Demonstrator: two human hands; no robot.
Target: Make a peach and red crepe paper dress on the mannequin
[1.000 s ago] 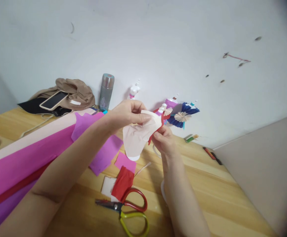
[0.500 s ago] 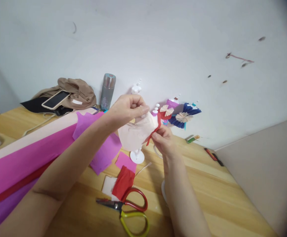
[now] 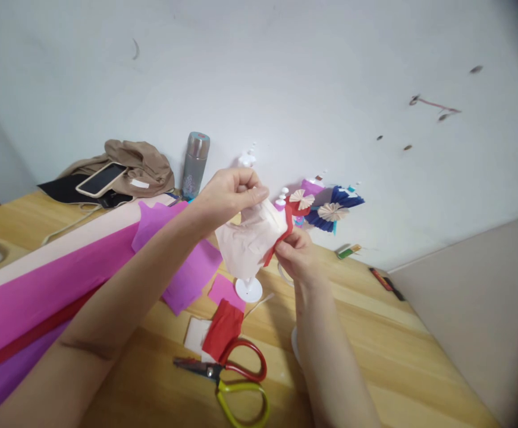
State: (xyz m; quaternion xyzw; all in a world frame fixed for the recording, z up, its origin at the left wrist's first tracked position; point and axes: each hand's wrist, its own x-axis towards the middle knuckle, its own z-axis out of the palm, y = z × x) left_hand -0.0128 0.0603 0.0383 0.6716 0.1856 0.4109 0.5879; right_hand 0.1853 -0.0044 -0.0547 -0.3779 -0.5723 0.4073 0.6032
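My left hand (image 3: 232, 196) is closed, pinching the upper edge of a pale pink sheet of crepe paper (image 3: 252, 244). The sheet hangs against a small white dress-form stand, whose round base (image 3: 248, 291) shows on the table below it. A knobbed white top (image 3: 283, 196) rises just right of the sheet. On the other side, the thumb and fingers of my right hand (image 3: 301, 255) grip a narrow red strip (image 3: 279, 241) running along the sheet's right edge. How the strip is fastened there, I cannot tell.
Scissors (image 3: 214, 371) with red and yellow handles lie in front, beside red paper (image 3: 223, 327). Purple paper (image 3: 191, 276) and long coloured sheets (image 3: 62, 285) cover the left. A flask (image 3: 195, 166), phone (image 3: 101, 179) and decorated forms (image 3: 330, 208) stand or lie behind.
The pale sheet's lower edge has shifted slightly right and downward, nearer the stand's base. Both hands keep their grips almost in place.
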